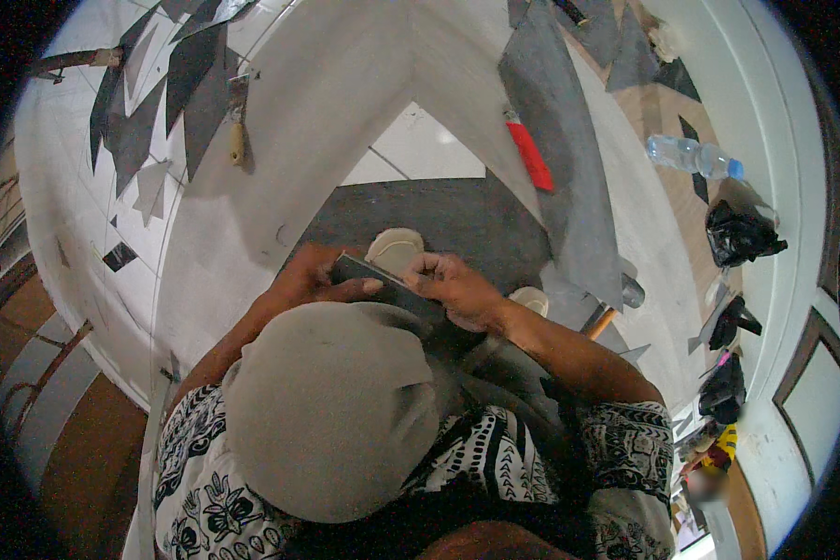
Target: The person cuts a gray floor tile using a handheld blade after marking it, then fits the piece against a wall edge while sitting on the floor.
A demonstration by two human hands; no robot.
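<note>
A small dark grey flat piece (383, 283) with a pale edge is held between my two hands, in front of my bent grey-clad knee (331, 411). My left hand (325, 273) grips its left end, thumb lying over the top face. At the other end, my right hand (457, 289) has its fingers bent and pinched on the edge. Below the hands, a dark grey sheet (476, 219) covers the floor. A beige shoe (395, 248) shows just beyond the piece, and part of another pale shoe (530, 300) is to the right.
A red-handled tool (530, 157) lies ahead on the right, near a long grey sheet (569, 140). A wooden-handled scraper (238, 126) and cut dark pieces (196, 103) lie far left. An orange-handled hammer (612, 313), water bottle (695, 157) and black plastic bag (742, 233) are on the right.
</note>
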